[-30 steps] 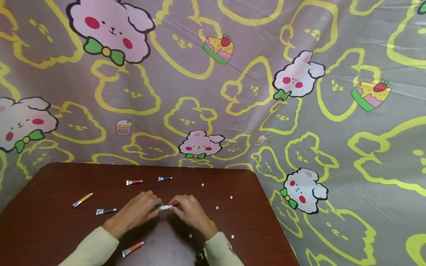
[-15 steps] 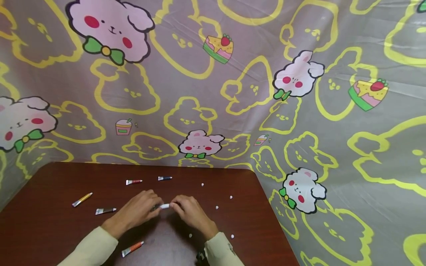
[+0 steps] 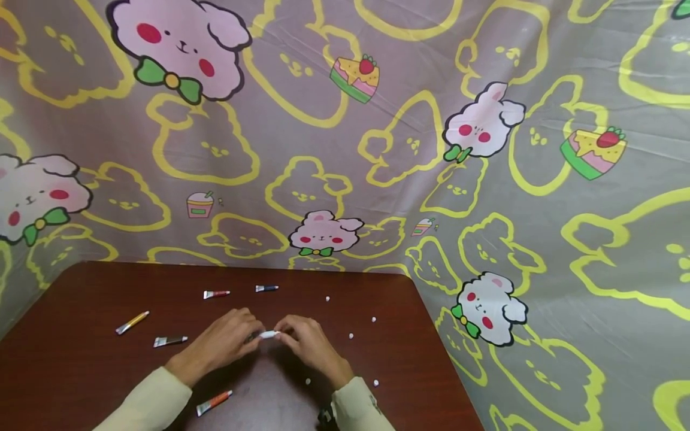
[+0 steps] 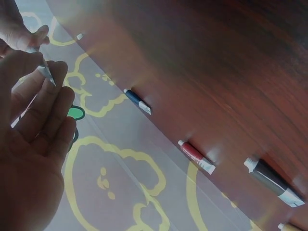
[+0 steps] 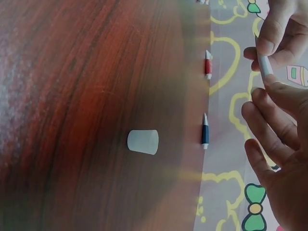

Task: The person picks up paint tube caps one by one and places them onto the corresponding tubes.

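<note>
The dark red-brown table (image 3: 91, 383) has the same layout as half a second before: the loose tubes (image 3: 214, 403) and the white caps (image 3: 351, 336) lie where they were. Only the right hand (image 3: 311, 347) has shifted slightly, so that a little more of the white tube (image 3: 269, 334) appears between it and the left hand (image 3: 218, 344). I judge that it is turning or re-gripping the tube's end, and this work seems unfinished. The left thumb and forefinger pinch one end; the right thumb and forefinger pinch the other, while the remaining right fingers stand apart.

The left wrist view adds the flat silver tail (image 4: 50, 76) of this tube, covered by the left hand in the head view, and the ribbed end of the black tube (image 4: 270, 177). The right wrist view shows one near cap (image 5: 143, 142) in clear shape; from the head it is merely a white dot
</note>
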A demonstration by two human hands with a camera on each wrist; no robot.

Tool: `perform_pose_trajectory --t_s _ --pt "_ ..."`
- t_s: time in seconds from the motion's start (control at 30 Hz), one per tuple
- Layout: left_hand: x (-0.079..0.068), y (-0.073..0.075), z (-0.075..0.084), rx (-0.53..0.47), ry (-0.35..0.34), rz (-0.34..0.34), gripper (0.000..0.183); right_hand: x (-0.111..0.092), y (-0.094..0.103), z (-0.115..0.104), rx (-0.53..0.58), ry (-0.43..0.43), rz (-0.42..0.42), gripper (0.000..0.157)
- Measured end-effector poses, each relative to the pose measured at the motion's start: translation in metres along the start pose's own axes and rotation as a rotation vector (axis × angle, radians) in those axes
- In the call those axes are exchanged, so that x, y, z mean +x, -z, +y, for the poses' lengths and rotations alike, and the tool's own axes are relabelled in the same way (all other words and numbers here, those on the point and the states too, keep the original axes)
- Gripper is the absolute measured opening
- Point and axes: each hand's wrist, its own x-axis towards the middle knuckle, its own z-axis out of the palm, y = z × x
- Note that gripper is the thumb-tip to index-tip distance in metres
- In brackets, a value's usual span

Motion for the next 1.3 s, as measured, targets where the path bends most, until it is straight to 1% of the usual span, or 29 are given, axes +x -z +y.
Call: perform_pose_trajectory --t_s 0.13,0.33,0.57,0.67,0.8,0.97,1.07,1.17,1.3 --pt "0.0005 -0.0001 -0.0002 -0.012 -0.011 0.001 0.010 -0.0007 -0.0007 0.0014 0.015 -0.002 -0.006 0.010" --pt "0.0012 0.0003 0.0011 -0.031 0.006 -0.031 0.009 -0.0019 -0.0022 0.0032 0.005 0.022 -0.003 0.008" --pt "0.0030 0.0002 0.0007 -0.047 0.012 -0.055 0.007 -0.0037 -0.0033 0.0034 -0.160 0.079 0.021 0.007" --pt "0.0039 0.0017 0.0012 -0.038 0.014 -0.052 0.008 -0.0040 -0.0029 0.0033 -0.174 0.086 0.024 0.010" --pt "0.0036 0.0019 0.0015 -0.015 0.003 -0.021 0.010 -0.0036 -0.0014 0.0032 -0.179 0.083 0.020 0.015" --pt "0.0026 -0.0002 0.0014 -0.008 -0.012 0.008 0.012 -0.0035 -0.0015 0.0041 -0.141 0.081 0.028 0.017" --pt "0.0025 -0.0001 0.0016 -0.016 -0.004 -0.001 0.011 -0.0035 -0.0024 0.0046 -0.067 0.069 0.033 0.012" --pt "0.0028 0.0005 0.0020 -0.019 0.010 -0.016 0.010 -0.0029 -0.0030 0.0044 0.007 0.036 0.033 0.008" --pt "0.0031 0.0009 0.0019 -0.022 0.019 -0.025 0.009 -0.0022 -0.0032 0.0036 0.038 -0.009 0.030 0.011"
